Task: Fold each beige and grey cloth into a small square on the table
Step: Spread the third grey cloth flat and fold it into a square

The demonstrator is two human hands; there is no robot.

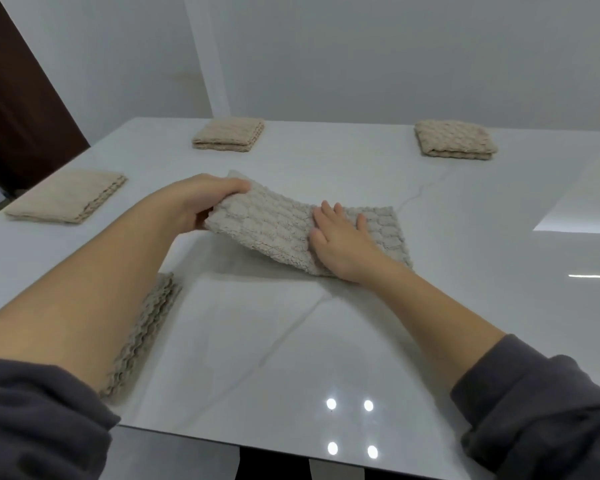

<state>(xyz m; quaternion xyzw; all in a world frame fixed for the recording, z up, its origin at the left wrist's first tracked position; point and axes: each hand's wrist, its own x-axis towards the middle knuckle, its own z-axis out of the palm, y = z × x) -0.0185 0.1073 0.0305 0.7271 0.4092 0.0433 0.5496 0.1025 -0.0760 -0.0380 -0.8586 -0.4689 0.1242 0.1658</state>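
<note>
A beige-grey textured cloth (274, 223) lies across the middle of the white table (326, 341), folded into a long strip. My left hand (201, 202) grips its left end and holds that end lifted off the table. My right hand (340, 237) lies flat, fingers spread, pressing the right part of the strip onto the table. Three folded beige squares rest farther off: one at the far left (66, 197), one at the back centre (227, 135), one at the back right (454, 138). Another folded cloth (146, 330) lies under my left forearm, partly hidden.
The glossy table has a near edge at the bottom, with ceiling lights reflected there. A white wall stands behind the table. A dark brown door (18, 109) is at the far left.
</note>
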